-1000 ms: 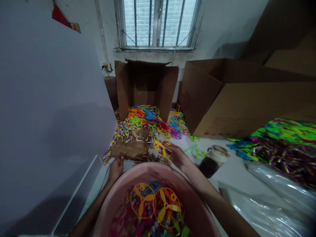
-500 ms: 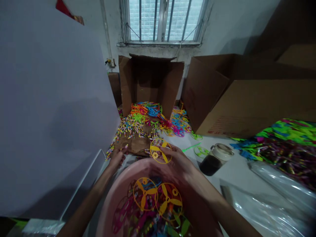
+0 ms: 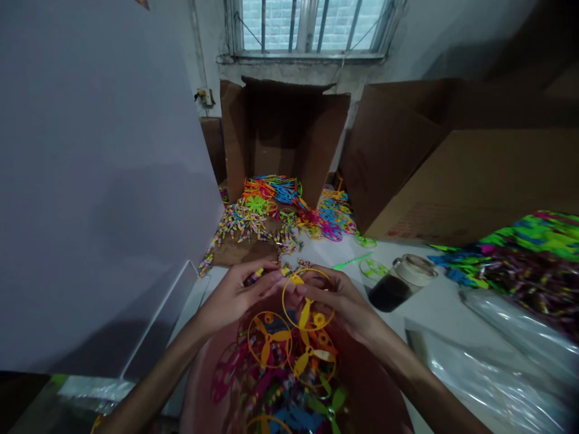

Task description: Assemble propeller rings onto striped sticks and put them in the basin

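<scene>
My right hand (image 3: 338, 300) grips a yellow plastic propeller ring (image 3: 308, 299) above a pink plastic basin (image 3: 199, 386). My left hand (image 3: 236, 295) reaches in from the left, its fingers pinching a small striped stick (image 3: 254, 276) close to the ring. The basin holds many coloured rings, with two yellow propeller rings (image 3: 269, 340) lying on top. A heap of striped sticks (image 3: 242, 222) is spread beyond my hands, partly on a brown cardboard sheet (image 3: 239, 255).
Coloured plastic rings (image 3: 271, 189) are heaped at an open cardboard box (image 3: 280, 132). A large carton (image 3: 470, 181) stands right, with a dark-filled jar (image 3: 398, 284), a colourful pile (image 3: 520, 253) and clear plastic sheeting (image 3: 497, 361). A white panel (image 3: 99, 181) rises left.
My left hand has moved from the stick heap to beside the yellow ring, now pinching a stick. My right hand has lowered the ring over the basin. The whole view has shifted upward.
</scene>
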A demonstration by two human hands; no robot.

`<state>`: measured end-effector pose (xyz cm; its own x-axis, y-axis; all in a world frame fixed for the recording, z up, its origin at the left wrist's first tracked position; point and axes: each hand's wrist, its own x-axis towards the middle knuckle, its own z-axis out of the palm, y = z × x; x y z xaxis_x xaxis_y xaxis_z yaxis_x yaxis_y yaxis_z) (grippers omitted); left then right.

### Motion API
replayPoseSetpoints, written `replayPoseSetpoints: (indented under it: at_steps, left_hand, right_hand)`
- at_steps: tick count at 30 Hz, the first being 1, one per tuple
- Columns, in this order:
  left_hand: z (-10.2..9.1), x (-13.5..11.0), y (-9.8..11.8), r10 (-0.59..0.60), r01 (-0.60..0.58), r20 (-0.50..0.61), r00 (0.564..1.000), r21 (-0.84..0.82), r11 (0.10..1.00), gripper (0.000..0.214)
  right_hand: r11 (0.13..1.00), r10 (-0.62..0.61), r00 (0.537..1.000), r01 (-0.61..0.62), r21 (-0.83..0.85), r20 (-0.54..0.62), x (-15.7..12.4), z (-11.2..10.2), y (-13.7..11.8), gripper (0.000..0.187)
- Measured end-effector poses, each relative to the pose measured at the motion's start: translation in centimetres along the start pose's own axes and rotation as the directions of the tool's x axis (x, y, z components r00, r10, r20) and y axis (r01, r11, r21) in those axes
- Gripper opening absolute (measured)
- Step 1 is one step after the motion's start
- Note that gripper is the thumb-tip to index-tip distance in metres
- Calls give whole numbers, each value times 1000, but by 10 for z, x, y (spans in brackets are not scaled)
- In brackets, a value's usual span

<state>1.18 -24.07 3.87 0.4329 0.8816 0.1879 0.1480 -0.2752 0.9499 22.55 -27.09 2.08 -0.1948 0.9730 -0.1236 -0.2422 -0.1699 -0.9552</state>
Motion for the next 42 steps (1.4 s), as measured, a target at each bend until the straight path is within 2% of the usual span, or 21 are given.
replayPoseSetpoints:
  at_steps: [3, 10, 15, 18, 22, 26, 29, 35, 37, 40, 42]
  left_hand:
    - [2, -5, 8, 56, -63, 75, 996, 89, 994, 25]
    - [-8, -11, 15, 10, -40, 219, 976, 134, 990, 24]
    - [-15, -10, 17, 34, -93, 309, 950, 178, 980, 24]
    - [-17, -11, 19, 61, -147, 347, 936, 229, 962, 26]
    - [-16, -17, 22, 113, -226, 339, 934, 318, 921, 24]
    - [-13, -22, 24, 179, -300, 346, 921, 336, 893, 22]
    - [-12, -25, 21, 160, -265, 314, 936, 328, 907, 21]
    - [-10, -36, 6, 135, -222, 262, 955, 336, 915, 22]
    - [-8, -37, 3, 112, -204, 274, 955, 339, 918, 23]
    - [-6, -34, -3, 135, -256, 343, 930, 336, 907, 23]
    - [-9, -31, -13, 143, -236, 265, 954, 360, 903, 24]
  right_hand:
    - [995, -20, 1000, 19, -100, -10, -8, -1, -4, 29]
    - [960, -99, 975, 147, -237, 201, -22, 2, -13, 17]
    - [889, -180, 959, 254, -382, 218, -26, 4, -14, 15]
    - [890, -176, 950, 266, -371, 259, -25, 5, -13, 14]
    - [904, -158, 947, 252, -346, 279, -26, 8, -9, 15]
    - [901, -159, 951, 250, -354, 266, -27, 11, -6, 15]
    - [919, -153, 953, 235, -317, 263, -29, 14, -6, 17]
    - [961, -34, 958, 110, -253, 285, -31, 14, 3, 18]
    - [958, -12, 954, 98, -271, 301, -29, 12, 7, 20]
    - [923, -4, 946, 128, -362, 324, -22, 3, 7, 16]
    - [870, 29, 918, 171, -462, 394, -15, -8, 2, 15]
